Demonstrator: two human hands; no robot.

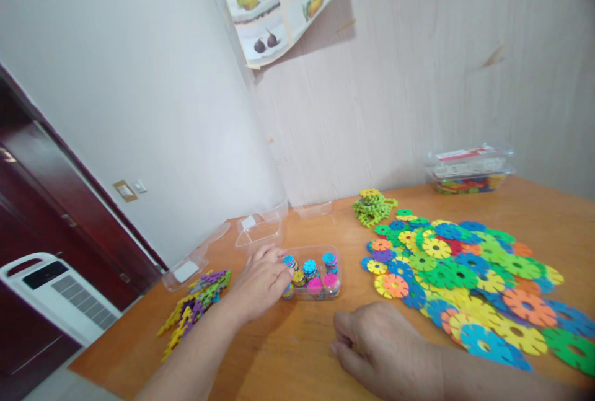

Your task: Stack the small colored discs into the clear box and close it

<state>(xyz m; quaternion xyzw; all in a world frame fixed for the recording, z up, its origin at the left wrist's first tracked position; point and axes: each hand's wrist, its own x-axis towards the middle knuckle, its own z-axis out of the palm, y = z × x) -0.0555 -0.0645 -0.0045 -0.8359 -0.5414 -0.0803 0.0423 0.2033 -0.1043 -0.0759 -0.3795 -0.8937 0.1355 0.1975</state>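
A clear plastic box (338,258) on the wooden table holds several short stacks of small round discs (310,268) in blue, pink and yellow. My left hand (266,280) lies at the left side of this box, its fingers stretched forward along and over the rim. I see nothing held in it, though the fingertips are partly hidden. My right hand (379,348) rests on the table in front of the box with its fingers curled in. Beside it spreads a big heap of notched flower discs (458,274) in green, blue, yellow and orange.
Yellow, purple and green interlocking pieces (198,305) lie left of my left arm. Green pieces (373,209) are piled at the back. Clear plastic trays (260,230) stand by the wall. A lidded clear box (471,171) sits back right. The table (288,351) meets the wall behind.
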